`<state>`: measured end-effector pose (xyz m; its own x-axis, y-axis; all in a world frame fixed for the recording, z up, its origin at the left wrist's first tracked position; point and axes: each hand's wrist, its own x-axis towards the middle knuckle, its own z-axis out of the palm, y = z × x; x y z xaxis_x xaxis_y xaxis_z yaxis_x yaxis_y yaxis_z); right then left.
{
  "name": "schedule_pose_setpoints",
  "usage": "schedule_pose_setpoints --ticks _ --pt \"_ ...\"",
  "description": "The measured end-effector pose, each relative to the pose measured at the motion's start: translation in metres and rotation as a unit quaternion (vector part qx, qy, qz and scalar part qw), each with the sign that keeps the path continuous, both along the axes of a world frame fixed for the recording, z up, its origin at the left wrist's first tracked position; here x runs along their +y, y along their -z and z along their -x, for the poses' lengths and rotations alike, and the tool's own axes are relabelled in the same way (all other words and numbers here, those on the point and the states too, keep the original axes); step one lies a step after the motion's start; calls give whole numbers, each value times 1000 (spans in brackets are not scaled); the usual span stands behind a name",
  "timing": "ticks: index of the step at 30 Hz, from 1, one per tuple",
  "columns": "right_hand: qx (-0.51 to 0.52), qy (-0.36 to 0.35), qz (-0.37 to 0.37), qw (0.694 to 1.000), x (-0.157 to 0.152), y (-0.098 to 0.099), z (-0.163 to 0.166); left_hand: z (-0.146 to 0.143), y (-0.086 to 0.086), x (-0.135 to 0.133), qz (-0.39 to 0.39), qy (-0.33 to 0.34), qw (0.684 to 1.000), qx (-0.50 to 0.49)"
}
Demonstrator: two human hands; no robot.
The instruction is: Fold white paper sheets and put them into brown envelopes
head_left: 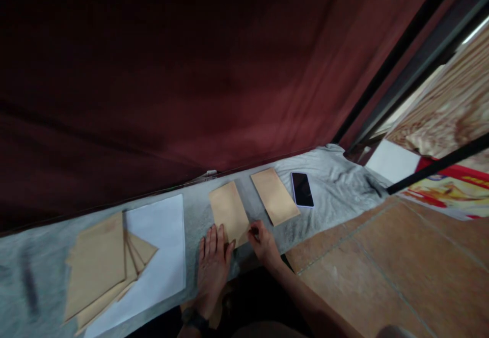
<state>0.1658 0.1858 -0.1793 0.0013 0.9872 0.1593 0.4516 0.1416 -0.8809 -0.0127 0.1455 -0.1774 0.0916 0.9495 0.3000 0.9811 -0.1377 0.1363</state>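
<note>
A brown paper envelope (228, 206) lies in front of me on the grey cloth-covered surface. My left hand (214, 256) rests flat on its near left part, fingers stretched out. At the envelope's near right edge, my right hand (262, 241) is closed, with thumb and forefinger pinched at the paper corner; the exact grip is partly hidden. A second brown envelope (275, 197) lies flat just to the right, apart from both hands. To the left, several brown envelopes (100, 260) are piled in a loose fan, partly over a large white sheet (164, 246).
A dark phone with a pale purple edge (302, 189) lies right of the second envelope. Grey cloth (336, 195) is bunched at the right end. A dark red curtain-like wall (229, 99) rises behind. Tiled floor (362, 256), dark metal bars (397, 58) and a colourful printed sheet (451, 188) are at right.
</note>
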Motion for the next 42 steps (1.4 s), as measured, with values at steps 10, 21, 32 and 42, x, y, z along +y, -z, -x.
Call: schedule_pose_setpoints --ticks 10,21,32,42 --pt "281 121 83 948 38 -14 -48 9 8 0 -33 21 999 -6" --pt "159 220 58 961 44 -5 -142 6 10 0 -17 -2 1000 3" --pt "-177 232 -41 955 44 -1 -139 4 9 -2 4 -11 1000 3" --pt "-352 120 -160 914 37 -13 -96 0 3 -3 28 -18 999 -13"
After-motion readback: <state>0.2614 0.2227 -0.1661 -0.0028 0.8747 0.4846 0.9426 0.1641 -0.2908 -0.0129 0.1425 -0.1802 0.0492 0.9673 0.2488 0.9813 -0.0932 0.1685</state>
